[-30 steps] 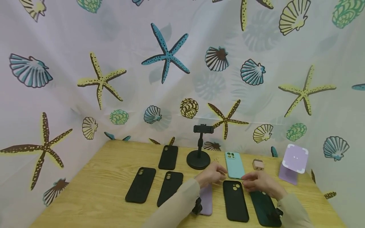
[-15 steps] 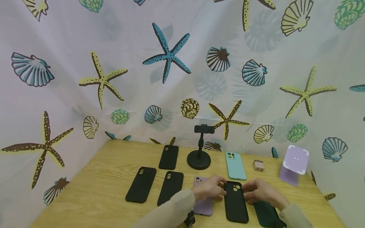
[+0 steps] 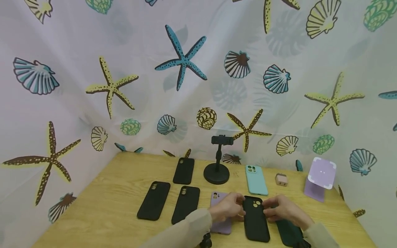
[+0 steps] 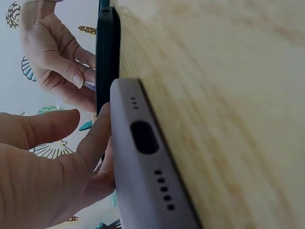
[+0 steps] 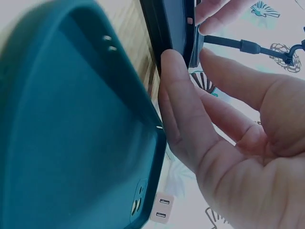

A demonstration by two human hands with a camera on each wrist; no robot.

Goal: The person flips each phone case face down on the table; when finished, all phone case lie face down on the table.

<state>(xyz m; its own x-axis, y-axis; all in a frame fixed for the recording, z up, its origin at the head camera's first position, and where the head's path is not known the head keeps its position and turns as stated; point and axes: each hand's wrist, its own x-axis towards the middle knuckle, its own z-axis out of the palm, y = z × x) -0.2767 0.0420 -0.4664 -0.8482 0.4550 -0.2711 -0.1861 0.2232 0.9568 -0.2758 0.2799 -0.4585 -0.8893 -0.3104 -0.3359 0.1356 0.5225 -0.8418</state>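
Observation:
A black phone case (image 3: 256, 224) lies on the table between both hands. At its upper left edge is my left hand (image 3: 227, 207), reaching across a lavender phone case (image 3: 222, 226). My right hand (image 3: 284, 210) touches its upper right edge, above a dark teal phone case (image 3: 289, 232). In the right wrist view, straight fingers (image 5: 183, 90) of the right hand press the black case's side, its thumb apart. The left wrist view shows the left thumb (image 4: 52, 125) raised away from the fingers, with the lavender case's port end close in front.
Several more black phone cases, such as a black case (image 3: 153, 200), lie at left. Behind stand a black phone stand (image 3: 216, 173), a light blue phone case (image 3: 256, 181), a pink charger plug (image 3: 281, 179) and a lavender stand (image 3: 321, 174). A patterned curtain (image 3: 139, 51) hangs behind the table.
Both hands have come down from beside the light blue case to the black case's two sides. The lavender case's top is uncovered. The black case has shifted very slightly.

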